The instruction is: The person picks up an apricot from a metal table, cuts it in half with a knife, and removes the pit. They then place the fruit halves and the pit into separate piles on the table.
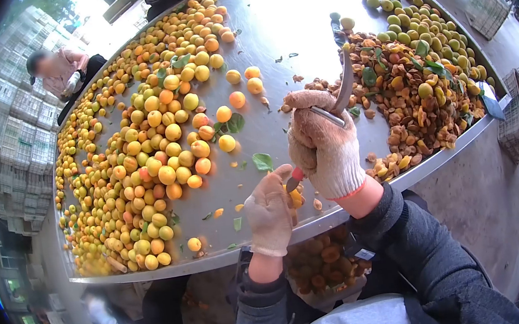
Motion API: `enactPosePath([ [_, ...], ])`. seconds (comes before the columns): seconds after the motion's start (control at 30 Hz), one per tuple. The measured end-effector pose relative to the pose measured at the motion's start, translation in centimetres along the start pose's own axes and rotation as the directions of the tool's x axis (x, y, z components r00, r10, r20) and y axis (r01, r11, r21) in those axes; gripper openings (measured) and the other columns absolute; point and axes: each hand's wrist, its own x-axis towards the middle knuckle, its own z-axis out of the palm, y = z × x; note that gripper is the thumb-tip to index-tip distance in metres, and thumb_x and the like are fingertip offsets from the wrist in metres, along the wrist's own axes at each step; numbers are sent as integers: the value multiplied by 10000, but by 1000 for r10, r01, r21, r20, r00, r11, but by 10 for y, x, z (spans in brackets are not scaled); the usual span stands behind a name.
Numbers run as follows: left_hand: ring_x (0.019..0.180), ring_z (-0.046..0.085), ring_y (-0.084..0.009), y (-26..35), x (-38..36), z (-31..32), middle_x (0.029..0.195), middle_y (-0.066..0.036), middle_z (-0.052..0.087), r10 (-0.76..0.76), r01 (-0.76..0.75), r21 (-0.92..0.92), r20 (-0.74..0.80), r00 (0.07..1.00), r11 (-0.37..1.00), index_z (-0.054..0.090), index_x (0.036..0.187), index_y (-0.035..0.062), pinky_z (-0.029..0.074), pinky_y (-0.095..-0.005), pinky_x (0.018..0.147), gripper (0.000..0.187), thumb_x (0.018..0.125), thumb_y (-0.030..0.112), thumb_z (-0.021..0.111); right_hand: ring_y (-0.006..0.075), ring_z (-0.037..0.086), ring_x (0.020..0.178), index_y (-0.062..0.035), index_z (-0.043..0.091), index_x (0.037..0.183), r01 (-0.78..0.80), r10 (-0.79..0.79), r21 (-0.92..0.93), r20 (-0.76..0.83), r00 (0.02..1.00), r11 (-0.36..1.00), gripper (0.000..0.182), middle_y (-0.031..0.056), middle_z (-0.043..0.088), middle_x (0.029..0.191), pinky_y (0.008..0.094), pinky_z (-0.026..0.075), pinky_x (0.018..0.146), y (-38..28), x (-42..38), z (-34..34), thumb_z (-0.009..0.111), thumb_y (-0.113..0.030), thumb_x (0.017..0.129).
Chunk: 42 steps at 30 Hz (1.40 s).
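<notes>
- A large round metal table fills the view. A broad heap of yellow and orange apricots covers its left side, with green leaves scattered among them.
- On the right side lies a pile of brown pits and cut pieces, bordered by greener apricots along the far rim.
- Two gloved hands work at the near edge of the table, both in knitted cotton gloves.
- The left hand is closed around one apricot piece, whose yellow flesh shows between the fingers, just above the table rim.
- The right hand is clenched on a tool with a curved metal blade that rises above the fist; a red-tipped end points down and touches the fruit.
- Below the table edge, between the arms, a container of halved apricots is partly hidden.
- One person sits at the far left edge; stacked crates stand behind.
</notes>
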Motion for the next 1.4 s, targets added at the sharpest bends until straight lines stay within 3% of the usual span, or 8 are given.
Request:
enactPosePath([
  [0.23, 802, 681, -206, -22, 9, -7, 919, -86, 687, 536, -464, 644, 98, 838, 608, 603, 1204, -6, 530, -253, 654, 344, 1000, 257, 515, 39, 431, 500, -74, 642, 1078, 697, -549, -485, 431, 716, 528, 198, -29, 489, 633, 189, 303, 453, 31, -2, -6, 569, -42, 897],
  [0.3, 783, 678, -207, -14, 10, -3, 964, -105, 674, 298, -284, 238, -25, 954, 929, 596, 1215, 5, 533, -257, 642, 331, 1000, 240, 506, 56, 330, 414, -31, 614, 1063, -107, 109, 33, -52, 993, 994, 172, -26, 418, 613, 220, 244, 375, 8, 1, 0, 535, -42, 911],
  [0.33, 763, 674, -208, -10, 10, -2, 1010, -123, 662, 13, -19, -244, -26, 1000, 970, 590, 1225, 16, 536, -261, 631, 320, 1000, 223, 498, 53, 322, 412, -37, 614, 1067, -129, 138, 131, -61, 989, 983, 180, -31, 389, 602, 216, 237, 372, 11, 6, -5, 521, -41, 913],
  [0.9, 714, 618, -173, -33, 15, -27, 888, -44, 606, 13, 79, -454, 196, 981, 887, 532, 1241, 73, 496, -253, 564, 365, 961, 308, 523, 62, 298, 407, -113, 557, 1091, -281, 378, 466, -127, 917, 839, 169, -42, 311, 590, 208, 240, 344, 20, 20, -10, 474, -81, 947],
  [1.03, 774, 620, -186, -16, 26, -44, 981, -82, 601, -223, 211, -556, 46, 974, 804, 530, 1266, 63, 535, -319, 742, 444, 939, 359, 579, 102, 453, 462, -93, 597, 1149, -71, 71, -59, -6, 997, 996, 277, 3, 502, 640, 252, 364, 406, 4, 23, -29, 581, -76, 873],
  [1.1, 766, 621, -179, -20, 27, -32, 1015, -104, 599, -144, 73, -484, -112, 983, 872, 526, 1274, 49, 541, -306, 715, 470, 941, 377, 573, 163, 587, 566, -65, 624, 1104, 621, -138, -555, 674, 726, 553, 299, 48, 622, 730, 310, 485, 540, 19, 9, -25, 645, -71, 806],
  [1.17, 757, 622, -173, -16, 22, -24, 1050, -125, 598, -66, -38, -385, -255, 965, 922, 522, 1283, 36, 548, -292, 688, 496, 943, 394, 568, 177, 653, 718, -45, 640, 1040, 396, 385, -844, 522, 761, 361, 293, 81, 676, 853, 329, 523, 680, 1, -13, -7, 696, -64, 753],
  [1.4, 789, 657, -196, 7, 3, -47, 954, -130, 653, -5, -19, -161, -148, 989, 987, 554, 1227, -13, 548, -275, 635, 446, 931, 320, 570, 80, 589, 822, -35, 633, 1067, -112, 272, -703, 120, 955, 702, 252, 59, 636, 931, 255, 508, 714, -9, 5, -20, 707, -108, 837],
])
